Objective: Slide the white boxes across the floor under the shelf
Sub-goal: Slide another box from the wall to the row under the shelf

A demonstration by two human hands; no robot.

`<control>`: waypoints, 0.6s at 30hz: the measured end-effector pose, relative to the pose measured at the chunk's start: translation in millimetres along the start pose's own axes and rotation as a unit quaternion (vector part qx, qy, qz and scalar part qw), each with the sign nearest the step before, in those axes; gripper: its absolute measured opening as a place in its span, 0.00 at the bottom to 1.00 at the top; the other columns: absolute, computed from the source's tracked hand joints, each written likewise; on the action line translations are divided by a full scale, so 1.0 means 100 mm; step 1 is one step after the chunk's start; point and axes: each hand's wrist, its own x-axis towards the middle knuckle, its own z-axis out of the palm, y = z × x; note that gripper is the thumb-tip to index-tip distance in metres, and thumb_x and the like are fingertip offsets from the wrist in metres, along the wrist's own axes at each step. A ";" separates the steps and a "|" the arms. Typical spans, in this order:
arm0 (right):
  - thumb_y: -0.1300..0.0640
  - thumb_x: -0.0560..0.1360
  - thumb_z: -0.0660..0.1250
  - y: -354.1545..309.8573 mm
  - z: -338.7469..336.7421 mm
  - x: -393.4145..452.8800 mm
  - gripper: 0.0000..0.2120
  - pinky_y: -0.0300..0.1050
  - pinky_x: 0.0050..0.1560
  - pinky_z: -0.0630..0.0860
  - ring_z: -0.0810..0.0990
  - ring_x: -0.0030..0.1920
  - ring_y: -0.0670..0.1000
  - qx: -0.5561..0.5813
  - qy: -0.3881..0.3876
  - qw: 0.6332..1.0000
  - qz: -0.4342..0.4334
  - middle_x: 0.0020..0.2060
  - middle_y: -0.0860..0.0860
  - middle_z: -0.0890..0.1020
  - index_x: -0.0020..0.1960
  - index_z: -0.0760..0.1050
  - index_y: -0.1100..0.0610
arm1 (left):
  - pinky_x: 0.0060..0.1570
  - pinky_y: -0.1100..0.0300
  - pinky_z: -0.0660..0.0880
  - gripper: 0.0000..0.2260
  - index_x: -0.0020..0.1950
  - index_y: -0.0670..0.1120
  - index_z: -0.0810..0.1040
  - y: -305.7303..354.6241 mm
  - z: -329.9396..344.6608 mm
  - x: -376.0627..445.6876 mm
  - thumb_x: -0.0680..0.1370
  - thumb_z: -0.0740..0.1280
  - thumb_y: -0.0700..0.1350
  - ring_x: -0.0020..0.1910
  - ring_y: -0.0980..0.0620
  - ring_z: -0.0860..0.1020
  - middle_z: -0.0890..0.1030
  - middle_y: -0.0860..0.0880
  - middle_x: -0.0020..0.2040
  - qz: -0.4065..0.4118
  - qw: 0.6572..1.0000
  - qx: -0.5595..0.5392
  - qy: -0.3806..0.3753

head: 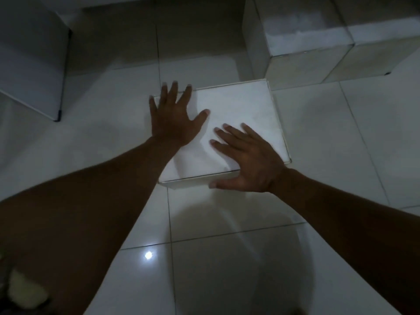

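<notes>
A flat white box point(245, 108) lies on the white tiled floor in the middle of the head view. My left hand point(176, 114) rests flat on its top near the far left corner, fingers spread. My right hand point(247, 162) lies flat on the near right part of the lid, its thumb hanging over the near edge. Neither hand grips the box. Two more white boxes point(304, 42) stand side by side on the floor beyond it at the upper right, in shadow.
A large white box or cabinet side point(31, 60) with a dark edge stands at the upper left. Between it and the boxes at upper right runs a shadowed stretch of floor point(159, 37). A pale object point(25, 292) lies at the bottom left.
</notes>
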 end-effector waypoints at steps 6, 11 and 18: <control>0.31 0.75 0.58 0.18 0.06 0.00 0.39 0.61 0.74 0.59 0.60 0.76 0.56 -0.034 -0.037 0.998 -0.044 0.75 0.57 0.64 0.75 0.65 0.57 | 0.74 0.37 0.51 0.36 0.78 0.51 0.61 -0.04 0.04 0.06 0.76 0.52 0.70 0.76 0.43 0.59 0.64 0.44 0.76 0.047 0.999 -0.004 0.007; 0.34 0.75 0.60 0.30 -0.03 0.10 0.38 0.55 0.76 0.55 0.58 0.77 0.56 -0.032 -0.087 0.994 -0.062 0.76 0.56 0.62 0.77 0.62 0.57 | 0.74 0.38 0.53 0.35 0.78 0.51 0.62 -0.13 0.04 0.02 0.76 0.53 0.70 0.74 0.41 0.61 0.66 0.43 0.75 0.003 1.000 0.001 0.011; 0.46 0.73 0.73 0.60 -0.23 0.33 0.37 0.48 0.76 0.51 0.56 0.77 0.51 0.037 -0.132 0.990 0.022 0.77 0.50 0.60 0.76 0.62 0.54 | 0.67 0.42 0.64 0.37 0.77 0.51 0.60 -0.25 -0.09 -0.14 0.75 0.53 0.72 0.68 0.37 0.66 0.67 0.40 0.71 -0.095 0.995 0.031 -0.003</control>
